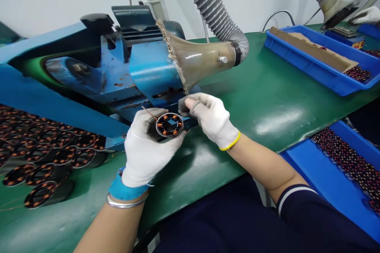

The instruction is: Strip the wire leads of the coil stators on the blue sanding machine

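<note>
My left hand [150, 142], in a white glove with a blue band at the wrist, is closed around a motor stator [170, 125]. The stator is a round metal shell with copper windings inside, its open face turned up toward me. Thin copper wire ends stick out at its upper left and right. My right hand [209, 116], in a white glove with a yellow cuff, is pinched just to the upper right of the stator. Its fingertips look grey and blurred, and whatever they hold is hidden. Both hands are in front of the blue belt machine [154, 67].
A funnel-shaped hood [204, 59] on a grey flexible hose [210, 4] adjoins the machine. Many stators [44, 191] stand at the left on the green table [234, 99]. Blue trays [308, 69] lie at the right. Another person's gloved hand [366, 16] shows far right.
</note>
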Demonstrator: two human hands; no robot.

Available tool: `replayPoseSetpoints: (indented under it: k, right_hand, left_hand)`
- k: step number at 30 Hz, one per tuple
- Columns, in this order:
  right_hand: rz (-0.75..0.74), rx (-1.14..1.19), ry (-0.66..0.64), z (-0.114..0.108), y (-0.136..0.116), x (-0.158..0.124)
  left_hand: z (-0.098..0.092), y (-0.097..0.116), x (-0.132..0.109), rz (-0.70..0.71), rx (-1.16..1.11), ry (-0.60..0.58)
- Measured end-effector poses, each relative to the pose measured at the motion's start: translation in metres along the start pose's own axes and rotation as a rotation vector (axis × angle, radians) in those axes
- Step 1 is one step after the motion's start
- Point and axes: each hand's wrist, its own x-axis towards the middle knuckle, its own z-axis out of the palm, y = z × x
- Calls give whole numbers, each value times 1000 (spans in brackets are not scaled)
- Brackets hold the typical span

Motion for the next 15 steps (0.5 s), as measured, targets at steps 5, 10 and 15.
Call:
replayPoseSetpoints:
  k: [5, 10, 15]
  right_hand:
    - [140, 34, 98, 0, 3, 2]
    - [150, -242, -153, 13, 5, -10]
    - [306, -178, -196, 27, 10, -8]
  left_hand:
    - [7, 11, -4, -119, -2, 33]
    - [11, 7, 0, -195, 56, 161]
    - [12, 6, 12, -281, 174, 178]
